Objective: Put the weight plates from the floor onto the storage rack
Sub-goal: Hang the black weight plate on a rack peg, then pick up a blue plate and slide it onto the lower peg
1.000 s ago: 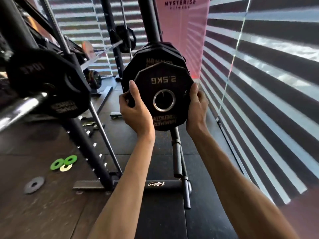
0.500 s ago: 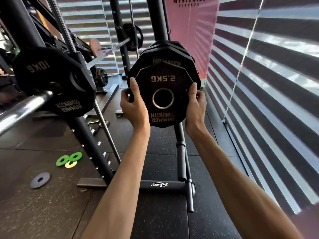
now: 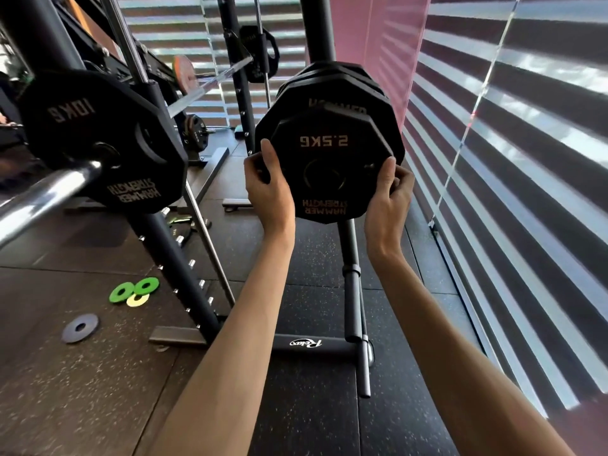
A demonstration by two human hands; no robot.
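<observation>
A black 2.5 kg plate with upside-down lettering is held upright in front of me, pressed close against larger black plates stacked on the storage rack. My left hand grips its left edge and my right hand grips its right edge. The plate's centre hole looks dark, and the rack's peg is hidden behind it. On the floor at the left lie two small green plates, a yellow one under them and a flat grey one.
A 10 kg plate sits on a chrome barbell at the left, close to my left arm. A slanted power-rack post stands between. A striped window wall runs along the right. The rack's base bar lies on the rubber floor.
Both hands have carried the 2.5 kg plate forward to the rack's stacked plates; its centre hole, seen bright before, is now dark against the stack.
</observation>
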